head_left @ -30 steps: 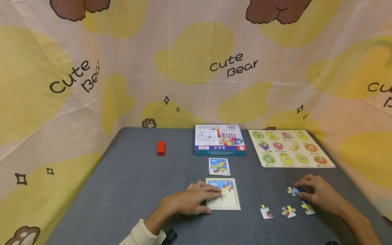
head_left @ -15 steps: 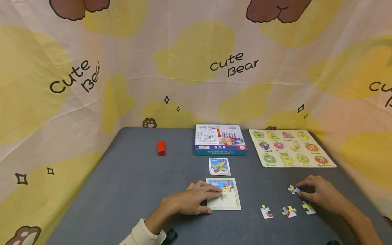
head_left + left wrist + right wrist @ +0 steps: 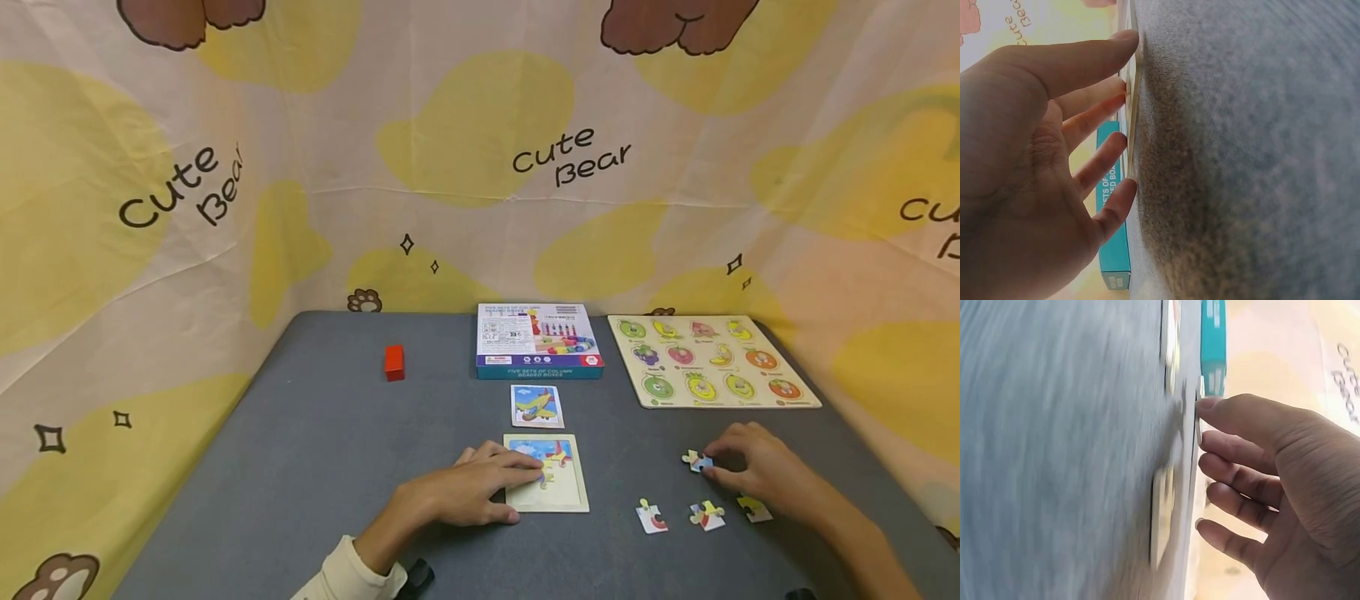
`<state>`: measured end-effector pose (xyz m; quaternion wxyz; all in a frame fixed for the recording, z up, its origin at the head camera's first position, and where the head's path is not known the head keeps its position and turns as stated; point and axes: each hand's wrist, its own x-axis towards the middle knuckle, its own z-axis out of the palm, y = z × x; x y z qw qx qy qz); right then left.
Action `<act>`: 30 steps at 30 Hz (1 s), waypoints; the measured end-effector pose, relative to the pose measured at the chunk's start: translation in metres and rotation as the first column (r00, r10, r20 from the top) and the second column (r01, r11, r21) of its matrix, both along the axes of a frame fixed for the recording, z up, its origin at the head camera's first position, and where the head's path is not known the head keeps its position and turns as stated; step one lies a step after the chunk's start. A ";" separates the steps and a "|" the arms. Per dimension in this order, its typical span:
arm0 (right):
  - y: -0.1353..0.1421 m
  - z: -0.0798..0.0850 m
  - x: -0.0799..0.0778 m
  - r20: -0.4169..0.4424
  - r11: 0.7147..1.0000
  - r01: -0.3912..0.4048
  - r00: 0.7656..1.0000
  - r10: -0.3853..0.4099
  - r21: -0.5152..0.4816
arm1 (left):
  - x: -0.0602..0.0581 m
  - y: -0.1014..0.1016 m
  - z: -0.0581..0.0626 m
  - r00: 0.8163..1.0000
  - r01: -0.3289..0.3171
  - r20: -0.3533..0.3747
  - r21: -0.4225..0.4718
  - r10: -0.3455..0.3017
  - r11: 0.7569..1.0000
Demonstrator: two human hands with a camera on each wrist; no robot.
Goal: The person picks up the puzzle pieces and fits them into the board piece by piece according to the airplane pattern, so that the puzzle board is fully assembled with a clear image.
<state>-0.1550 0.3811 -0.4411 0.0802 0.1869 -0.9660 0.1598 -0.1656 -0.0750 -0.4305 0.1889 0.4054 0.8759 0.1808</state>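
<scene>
My left hand [image 3: 480,486] rests its fingers on the left part of a pale jigsaw tray [image 3: 564,493], thumb beside the near left corner. Inside the tray, assembled pieces show blue sky and part of a red-and-yellow plane; the fingers cover some of them. My right hand [image 3: 765,471] pinches a blue-and-yellow jigsaw piece [image 3: 696,461] between thumb and index finger. In the right wrist view this piece [image 3: 1199,422] is seen edge-on, raised off the table. Three loose jigsaw pieces lie nearer: one red and white [image 3: 651,517], one yellow and red [image 3: 707,515], one yellow [image 3: 753,508].
Behind the tray lies a plane picture card [image 3: 537,407], then a flat teal-edged box [image 3: 540,373]. A fruit board [image 3: 720,405] occupies the back right. A red block [image 3: 394,363] stands at the back left. Printed cloth [image 3: 465,150] walls the table's back and sides.
My right hand has moved left with the jigsaw piece, uncovering more of the yellow piece below it. The left hand has stayed on the tray.
</scene>
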 end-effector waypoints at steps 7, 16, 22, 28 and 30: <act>-0.040 0.011 -0.004 0.063 0.998 -0.054 0.997 0.053 0.011 | -0.001 0.000 -0.001 1.000 0.001 -0.011 0.002 -0.001 1.000; -0.084 0.017 -0.015 0.137 0.995 -0.093 0.987 0.089 0.024 | -0.002 -0.001 -0.001 1.000 0.000 -0.018 0.004 0.000 1.000; -0.111 0.016 -0.021 0.110 0.985 -0.170 0.980 0.167 0.024 | -0.001 -0.001 0.001 1.000 -0.001 -0.009 -0.006 0.001 1.000; -0.134 0.013 -0.024 0.119 0.972 -0.230 0.967 0.225 0.036 | 0.000 0.000 0.001 1.000 0.005 0.003 -0.019 -0.005 1.000; -0.140 0.012 -0.025 0.129 0.969 -0.244 0.963 0.238 0.033 | 0.000 0.000 0.001 1.000 0.007 -0.002 -0.021 -0.007 1.000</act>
